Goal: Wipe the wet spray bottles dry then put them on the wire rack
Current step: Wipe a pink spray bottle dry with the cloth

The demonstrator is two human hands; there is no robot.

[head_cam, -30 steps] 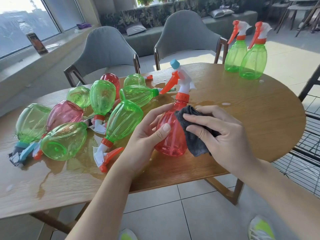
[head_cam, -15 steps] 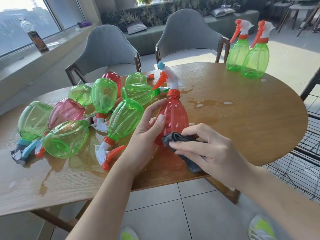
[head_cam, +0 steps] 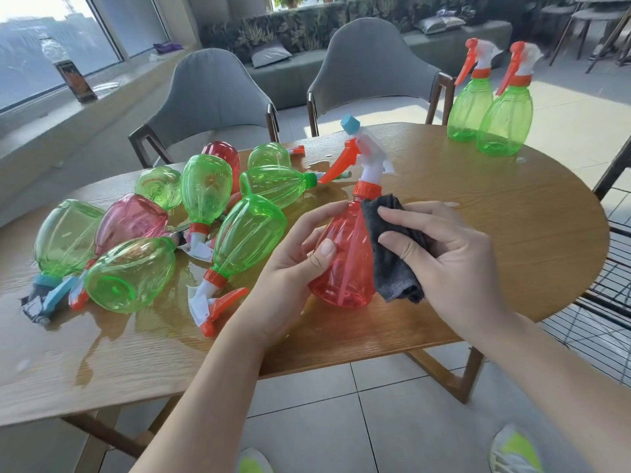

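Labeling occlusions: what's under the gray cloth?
The right side of the red spray bottle, neck to near base, is under the gray cloth, pressed by the right hand. Wetness beneath is hidden.

My right hand [head_cam: 454,254] has slid the dark cloth [head_cam: 392,254] back up the red spray bottle [head_cam: 345,257], from its base to its shoulder.
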